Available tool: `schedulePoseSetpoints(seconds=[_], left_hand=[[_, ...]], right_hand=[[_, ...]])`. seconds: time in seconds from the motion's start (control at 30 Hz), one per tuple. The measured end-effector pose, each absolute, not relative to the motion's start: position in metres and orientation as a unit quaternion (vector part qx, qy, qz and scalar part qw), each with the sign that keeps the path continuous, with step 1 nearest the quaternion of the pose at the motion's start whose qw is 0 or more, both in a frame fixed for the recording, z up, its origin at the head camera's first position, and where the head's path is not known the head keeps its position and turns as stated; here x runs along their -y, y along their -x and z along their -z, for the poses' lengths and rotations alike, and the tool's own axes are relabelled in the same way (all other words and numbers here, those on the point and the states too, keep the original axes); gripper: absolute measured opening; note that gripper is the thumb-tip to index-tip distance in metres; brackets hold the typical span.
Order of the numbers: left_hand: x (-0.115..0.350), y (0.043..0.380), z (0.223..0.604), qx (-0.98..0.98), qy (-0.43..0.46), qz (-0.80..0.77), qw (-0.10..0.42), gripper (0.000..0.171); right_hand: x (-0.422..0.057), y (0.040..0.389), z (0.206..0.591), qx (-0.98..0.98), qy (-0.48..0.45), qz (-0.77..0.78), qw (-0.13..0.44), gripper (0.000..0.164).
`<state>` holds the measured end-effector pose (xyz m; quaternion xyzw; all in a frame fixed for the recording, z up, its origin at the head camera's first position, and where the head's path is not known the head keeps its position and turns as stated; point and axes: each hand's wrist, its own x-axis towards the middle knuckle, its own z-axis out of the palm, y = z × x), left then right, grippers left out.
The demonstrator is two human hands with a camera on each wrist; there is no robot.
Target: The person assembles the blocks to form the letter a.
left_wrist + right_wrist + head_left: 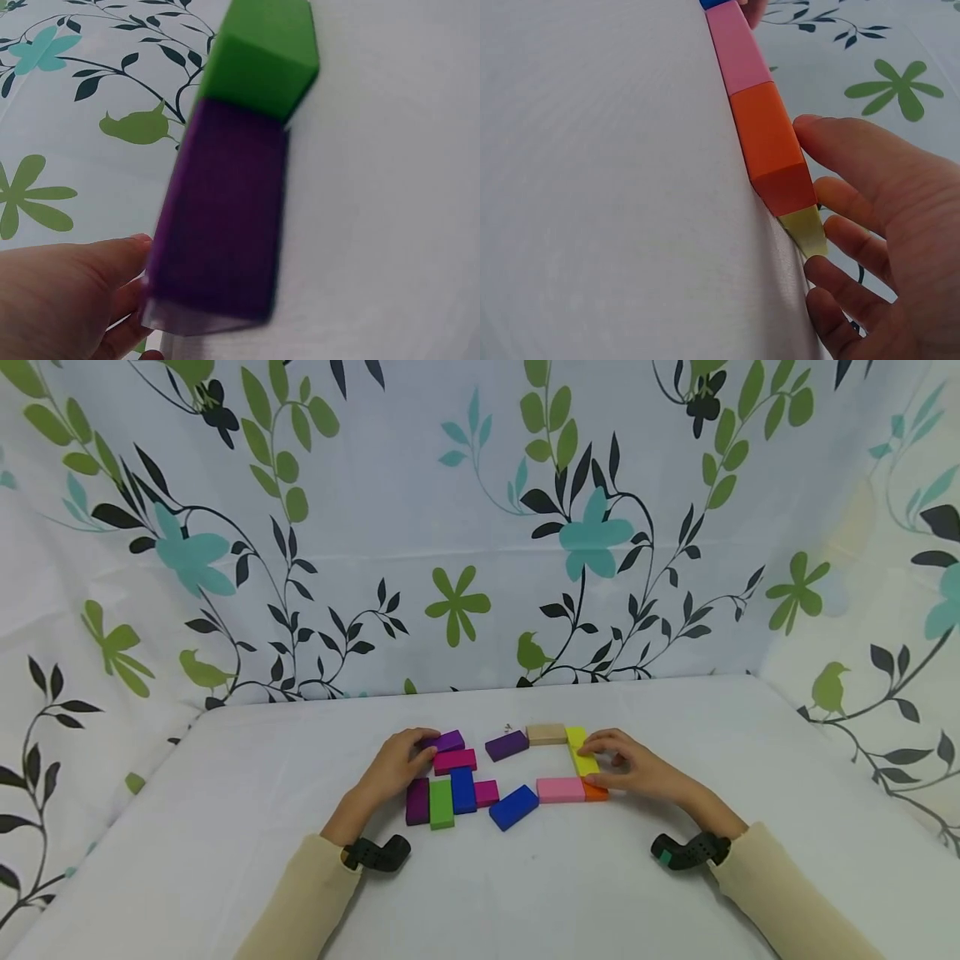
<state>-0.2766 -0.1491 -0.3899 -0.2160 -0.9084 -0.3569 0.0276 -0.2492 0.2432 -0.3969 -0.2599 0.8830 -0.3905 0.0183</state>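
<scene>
In the head view my left hand (393, 766) is at the back left of a group of coloured blocks. Its forefinger and thumb pinch the left end of a purple block (448, 741), just behind a magenta block (454, 761). A dark plum block (217, 217) fills the middle of the left wrist view, beside a green block (262, 56). My right hand (636, 766) lies along the right side, fingertips touching the yellow blocks (577, 737). Its thumb rests against the orange block (769, 131), which adjoins a pink block (739, 49).
Two blue blocks (513, 808) and a small magenta block (487, 793) lie along the front. A dark purple block (507, 745) and a tan block (546, 734) form the back. The white table (480, 893) is backed by a leaf-patterned cloth (375, 527).
</scene>
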Motion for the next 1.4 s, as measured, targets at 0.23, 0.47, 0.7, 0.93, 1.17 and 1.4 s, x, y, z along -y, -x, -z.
schedulePoseSetpoints(seconds=[0.23, 0.47, 0.7, 0.93, 1.17, 1.4], left_hand=[[0.151, 0.278, 0.391, 0.916, 0.203, 0.346, 0.026, 0.035], [0.157, 0.279, 0.39, 0.927, 0.185, 0.325, 0.037, 0.038], [0.159, 0.281, 0.392, 0.926, 0.185, 0.329, 0.032, 0.045], [0.159, 0.28, 0.392, 0.922, 0.183, 0.339, 0.043, 0.042], [0.159, 0.278, 0.392, 0.917, 0.159, 0.363, 0.054, 0.043], [0.161, 0.274, 0.392, 0.904, 0.14, 0.397, 0.075, 0.045]], right_hand=[[-0.244, 0.247, 0.4, -0.878, 0.264, 0.399, 0.008, 0.036], [-0.244, 0.247, 0.399, -0.882, 0.25, 0.399, 0.02, 0.036], [-0.245, 0.247, 0.399, -0.88, 0.247, 0.406, 0.02, 0.034], [-0.246, 0.247, 0.4, -0.877, 0.241, 0.414, 0.021, 0.033], [-0.247, 0.247, 0.401, -0.878, 0.239, 0.415, 0.018, 0.033], [-0.247, 0.248, 0.403, -0.874, 0.246, 0.419, 0.014, 0.033]])
